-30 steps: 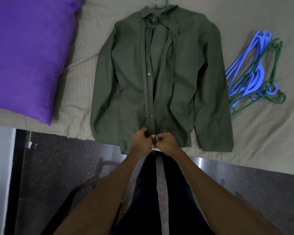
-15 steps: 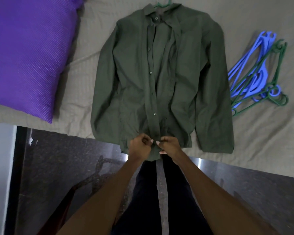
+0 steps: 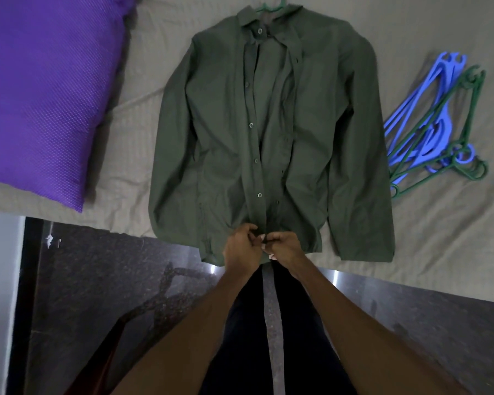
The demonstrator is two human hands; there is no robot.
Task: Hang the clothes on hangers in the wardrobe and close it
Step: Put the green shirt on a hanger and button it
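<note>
Shirt [image 3: 226, 143] lies flat on the bed [image 3: 411, 252], centre of frame, front up, collar toward the top edge, hem at the bed's near edge. Sleeves laid straight down each side. A green hanger [image 3: 271, 4] is already inside it: only the hook shows above the collar at top centre. Flat lay likely chosen so the placket stays lined up for buttoning.

Left hand [image 3: 241, 248] and right hand [image 3: 284, 246] meet at the hem, lower centre. Fingers of both are curled and pinching the two front edges together at the lowest button; the button itself is hidden under them. Left takes the button strip, right the opposite edge, it seems.

Placket above gapes open through the chest; several buttons visible, undone. Judgement: fastening from the bottom so the shirt will not slip off the hanger when lifted.

Spare hangers [image 3: 437, 129], blue and green, heaped at right of frame, well apart from the shirt. Purple pillow [image 3: 40, 89] at upper left. Wardrobe not in view.
</note>
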